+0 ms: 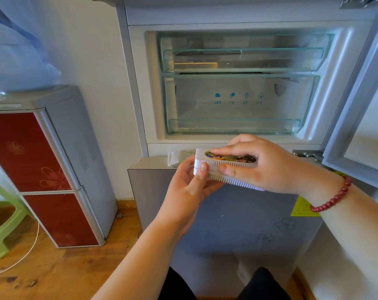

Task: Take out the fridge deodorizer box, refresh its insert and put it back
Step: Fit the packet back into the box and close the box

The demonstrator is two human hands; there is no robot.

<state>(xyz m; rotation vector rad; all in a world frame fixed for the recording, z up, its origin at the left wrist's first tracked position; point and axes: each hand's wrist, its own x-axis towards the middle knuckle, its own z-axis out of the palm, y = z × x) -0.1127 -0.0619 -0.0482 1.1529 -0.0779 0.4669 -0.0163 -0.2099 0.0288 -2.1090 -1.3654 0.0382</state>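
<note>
The deodorizer box (214, 169) is a white slotted plastic case with a colourful oval label on top. I hold it in front of the open fridge compartment, just above the closed lower door. My left hand (188, 191) grips its left end, thumb on the front face. My right hand (263, 163) clasps the right part, fingers across the lid and thumb on the slotted side. A pale cloth pouch (176, 158) lies on the top edge of the lower door, just behind the box's left end.
The fridge compartment holds two clear drawers (237, 105), and its door (361, 105) is swung open to the right. A red-fronted water dispenser (54, 165) stands on the left, with a green stool (2, 221) beside it. A white cable (32, 245) trails across the wooden floor.
</note>
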